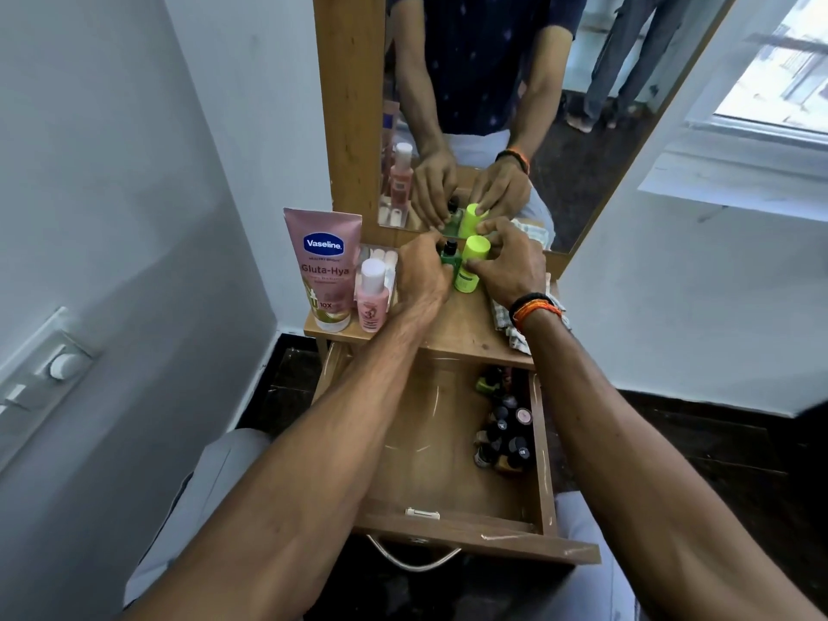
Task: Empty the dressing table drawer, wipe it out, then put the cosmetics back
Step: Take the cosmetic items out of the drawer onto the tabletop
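Both hands reach over the open drawer (452, 441) to the back of the dressing table top (466, 324), close to the mirror (560, 105). The left hand (421, 275) is curled around a small dark green bottle (449, 255) with a black cap, its fingertips pressed against the bottle's side. The right hand (508, 262) pinches a yellow-green bottle (470, 264) between thumb and fingers, just under its wide cap. The two bottles stand upright, touching or nearly so, between the two hands.

Just left of the left hand stands a small pink bottle (372, 293) with a white cap, and left of that a pink tube (325, 266) marked Vaseline, standing on its cap. Behind the pink bottle, beside the left knuckles, lies a clear packet (385, 257) whose contents are hard to make out. Under the right wrist, which wears black and orange bands (533, 307), lies a checked cloth (515, 329) at the right edge of the table top.

Below both forearms the drawer is pulled out. Its left and middle floor is bare wood, and a cluster of small dark bottles (504, 432) sits along its right wall, under the right forearm
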A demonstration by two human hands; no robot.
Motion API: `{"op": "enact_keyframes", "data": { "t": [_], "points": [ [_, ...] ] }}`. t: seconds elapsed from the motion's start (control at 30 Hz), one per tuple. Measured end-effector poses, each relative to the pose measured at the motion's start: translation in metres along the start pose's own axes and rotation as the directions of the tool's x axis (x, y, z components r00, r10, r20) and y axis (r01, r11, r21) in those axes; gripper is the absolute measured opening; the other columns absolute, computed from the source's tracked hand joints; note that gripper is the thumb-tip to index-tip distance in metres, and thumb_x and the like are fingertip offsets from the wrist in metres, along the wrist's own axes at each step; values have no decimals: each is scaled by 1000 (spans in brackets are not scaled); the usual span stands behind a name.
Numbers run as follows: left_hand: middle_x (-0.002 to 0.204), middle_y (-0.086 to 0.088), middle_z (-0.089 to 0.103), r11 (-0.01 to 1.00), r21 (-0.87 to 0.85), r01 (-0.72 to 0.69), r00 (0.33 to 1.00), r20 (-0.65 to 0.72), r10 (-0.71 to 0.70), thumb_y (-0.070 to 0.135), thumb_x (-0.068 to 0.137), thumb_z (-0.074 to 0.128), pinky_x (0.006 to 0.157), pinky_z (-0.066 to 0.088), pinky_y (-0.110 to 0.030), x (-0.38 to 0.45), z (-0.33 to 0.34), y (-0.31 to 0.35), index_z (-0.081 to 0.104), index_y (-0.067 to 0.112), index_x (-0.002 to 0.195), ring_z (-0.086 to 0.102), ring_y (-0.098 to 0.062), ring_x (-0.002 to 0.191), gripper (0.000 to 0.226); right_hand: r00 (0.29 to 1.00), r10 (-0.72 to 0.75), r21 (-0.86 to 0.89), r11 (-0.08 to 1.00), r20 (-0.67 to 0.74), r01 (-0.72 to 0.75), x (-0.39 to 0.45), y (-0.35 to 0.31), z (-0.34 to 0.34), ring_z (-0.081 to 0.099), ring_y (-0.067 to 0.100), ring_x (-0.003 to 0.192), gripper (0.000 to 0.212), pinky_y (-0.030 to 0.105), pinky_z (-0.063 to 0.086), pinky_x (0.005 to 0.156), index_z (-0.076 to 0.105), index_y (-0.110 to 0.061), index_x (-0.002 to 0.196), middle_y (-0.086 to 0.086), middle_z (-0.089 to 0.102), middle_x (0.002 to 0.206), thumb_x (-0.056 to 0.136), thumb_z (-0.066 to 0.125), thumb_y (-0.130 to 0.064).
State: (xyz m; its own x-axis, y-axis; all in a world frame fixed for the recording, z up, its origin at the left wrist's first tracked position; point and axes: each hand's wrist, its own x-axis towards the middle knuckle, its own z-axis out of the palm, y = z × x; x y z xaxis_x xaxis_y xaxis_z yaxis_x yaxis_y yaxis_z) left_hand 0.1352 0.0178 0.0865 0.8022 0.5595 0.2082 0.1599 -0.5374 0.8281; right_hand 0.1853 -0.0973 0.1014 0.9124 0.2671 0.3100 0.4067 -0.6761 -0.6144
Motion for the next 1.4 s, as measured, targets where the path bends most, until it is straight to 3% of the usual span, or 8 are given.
{"op": "enact_keyframes", "data": {
  "t": [0.3,0.47,0.63,0.83,1.0,1.13,1.27,1.4],
  "points": [
    [113,-7,73,999,30,-32,998,-52,33,-7,80,65,75,36,-10,13,7,-5,72,9,117,64,-15,100,41,997,-45,-32,999,-61,43,7,6,12,64,20,98,43,40,55,84,66,-18,117,4,68,113,77,80,-23],
    [114,-8,71,999,37,-22,997,-69,24,-5,79,69,87,48,-22,19,14,-13,71,10,121,65,-21,107,45,996,-31,-51,998,-80,27,4,13,20,59,21,104,48,32,49,84,62,-22,122,4,61,119,77,80,-23],
    [119,-11,69,999,32,-21,996,-91,24,-7,81,67,94,49,-28,17,14,-13,69,12,126,62,-25,112,49,996,-29,-50,998,-81,25,3,14,22,57,18,103,49,27,46,82,62,-21,124,5,57,124,79,80,-22],
    [119,-11,64,998,62,-13,990,-137,22,-7,78,66,89,50,-35,-7,11,-9,60,12,132,60,-27,111,57,985,-46,24,998,-168,51,-8,13,16,64,21,93,57,33,58,77,63,-20,126,6,56,122,72,84,-15],
    [113,-6,62,994,62,-87,983,-156,96,2,80,67,82,53,-36,-49,9,-8,61,10,121,60,-23,102,43,965,-41,59,997,-259,58,-31,12,-1,61,14,86,34,21,53,73,69,-14,110,6,64,109,76,73,-7],
    [94,4,66,980,-67,-187,982,28,189,1,86,63,71,56,-30,-84,7,-20,67,14,100,64,-12,82,19,982,-45,50,997,-185,55,-65,20,-17,63,13,76,7,29,57,72,75,-15,86,0,72,87,80,73,-11],
    [90,2,71,957,-119,-265,910,296,289,1,85,63,72,57,-24,-120,6,-31,72,11,97,66,-8,78,18,999,35,38,999,-15,-34,-113,35,-28,66,8,75,9,23,57,74,75,-17,85,-7,71,81,80,75,-10],
    [85,6,70,963,-113,-246,838,475,270,5,79,66,71,58,-28,-144,7,-45,72,15,95,65,-5,77,20,991,104,-10,995,79,-104,-160,51,-34,65,5,77,10,20,55,73,74,-21,88,-10,70,83,82,76,-13]
  ]
}}
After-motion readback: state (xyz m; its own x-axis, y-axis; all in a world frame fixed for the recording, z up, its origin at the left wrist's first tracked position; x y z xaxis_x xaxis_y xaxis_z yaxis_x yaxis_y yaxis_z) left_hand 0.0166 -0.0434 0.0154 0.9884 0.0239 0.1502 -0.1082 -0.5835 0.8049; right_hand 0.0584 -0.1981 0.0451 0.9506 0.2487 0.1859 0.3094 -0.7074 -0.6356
